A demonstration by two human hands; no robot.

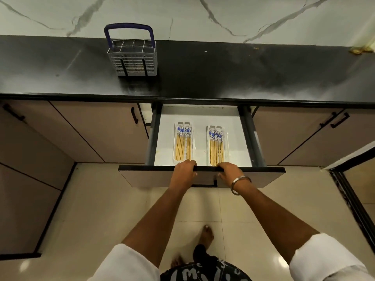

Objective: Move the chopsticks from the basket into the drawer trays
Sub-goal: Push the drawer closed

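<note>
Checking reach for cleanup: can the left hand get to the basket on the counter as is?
Probably yes. The left hand grips the open drawer's front edge; the basket stands up and to its left on the black counter, with nothing between them. It must release first.

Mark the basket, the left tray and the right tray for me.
basket (134,61), head view, on its front wire wall.
left tray (175,138), head view, on its white left rim beside the chopsticks.
right tray (226,142), head view, on its white right rim.
</note>
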